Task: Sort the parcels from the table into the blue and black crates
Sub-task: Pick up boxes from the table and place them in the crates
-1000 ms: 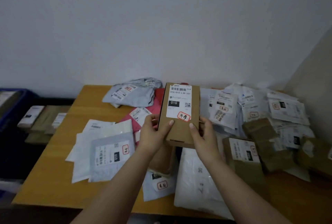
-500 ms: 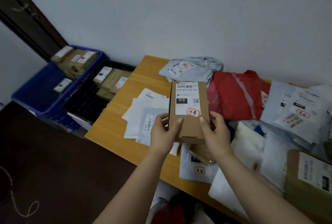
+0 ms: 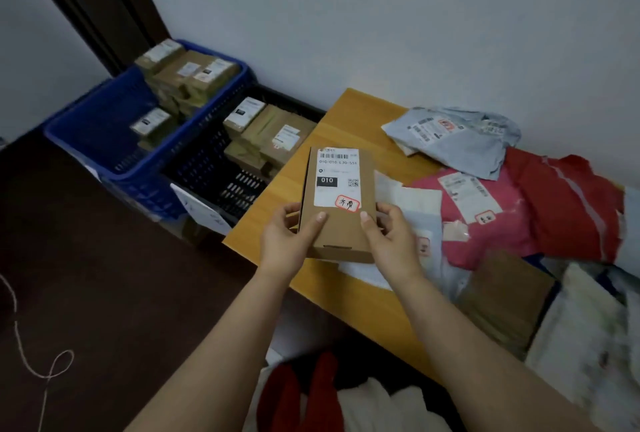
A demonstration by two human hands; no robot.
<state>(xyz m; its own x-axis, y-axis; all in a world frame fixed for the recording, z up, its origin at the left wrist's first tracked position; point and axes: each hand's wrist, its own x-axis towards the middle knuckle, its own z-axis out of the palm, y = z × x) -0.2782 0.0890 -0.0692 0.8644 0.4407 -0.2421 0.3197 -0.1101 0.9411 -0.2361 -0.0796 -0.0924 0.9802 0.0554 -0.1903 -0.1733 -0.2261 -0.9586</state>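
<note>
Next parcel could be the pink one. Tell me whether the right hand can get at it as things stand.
Probably not yet: the right hand and left hand both grip the cardboard box. The pink mailer itself lies uncovered on top, just right of it.

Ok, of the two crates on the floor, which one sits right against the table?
The black crate. Its far end meets the table's left edge, while the blue crate stands one place further left, on the black crate's other side. Both hold brown boxes.
</note>
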